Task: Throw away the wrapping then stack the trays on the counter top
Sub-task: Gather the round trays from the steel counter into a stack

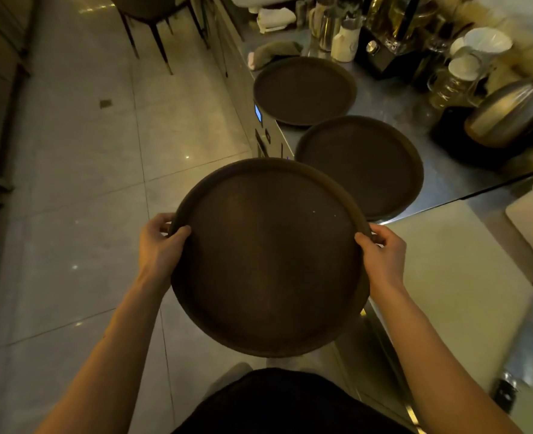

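Note:
I hold a large round dark brown tray in the air in front of me, over the floor beside the counter edge. My left hand grips its left rim and my right hand grips its right rim. A second rim shows along the held tray's upper right edge, so it may be two trays together. Another round brown tray lies flat on the steel counter just beyond it. A further tray lies behind that one, overhanging the counter edge. No wrapping is visible.
The counter's back right is crowded with bottles, jars, a metal kettle and stacked white cups. A folded cloth lies past the far tray. A pale cutting board lies at my right. Chair legs stand on the tiled floor.

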